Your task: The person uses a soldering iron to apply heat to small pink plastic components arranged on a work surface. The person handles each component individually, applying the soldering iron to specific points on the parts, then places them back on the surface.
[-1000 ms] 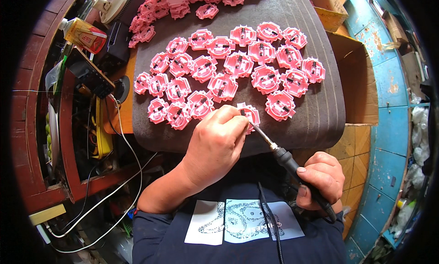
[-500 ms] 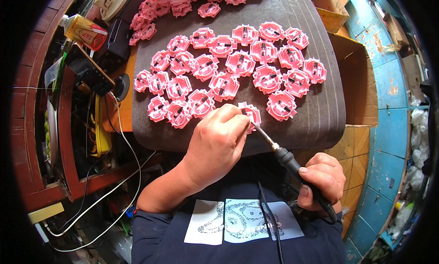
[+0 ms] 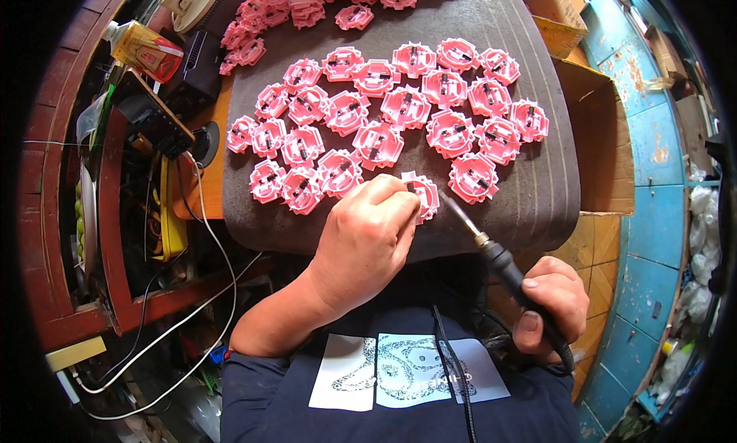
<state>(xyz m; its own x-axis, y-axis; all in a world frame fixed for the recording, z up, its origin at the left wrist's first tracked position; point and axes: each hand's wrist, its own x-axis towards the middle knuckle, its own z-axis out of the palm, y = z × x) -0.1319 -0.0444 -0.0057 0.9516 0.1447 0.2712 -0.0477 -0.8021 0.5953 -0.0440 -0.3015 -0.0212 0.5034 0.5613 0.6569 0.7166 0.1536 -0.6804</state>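
Note:
My right hand (image 3: 554, 301) grips a soldering iron (image 3: 507, 268) by its black handle, with the metal tip pointing up and left. That tip is a short way right of a pink plastic part (image 3: 427, 196) near the mat's front edge. Against this part's left side, the fingers of my left hand (image 3: 376, 219) are pinched together; what is between them is hidden. Several similar pink parts (image 3: 378, 143), with small black and metallic pieces inside, lie spread beyond my hands on the dark mat (image 3: 530, 213).
A heap of pink parts (image 3: 288, 5) is at the far left of the mat. Open cardboard boxes (image 3: 603, 136) stand to the right. At left are a phone (image 3: 150, 117) on a stand, a drink bottle (image 3: 146, 50) and white cables (image 3: 230, 266).
My right hand has drawn the soldering iron slightly right and down, so its tip is now away from the pink part. My left hand stays in place.

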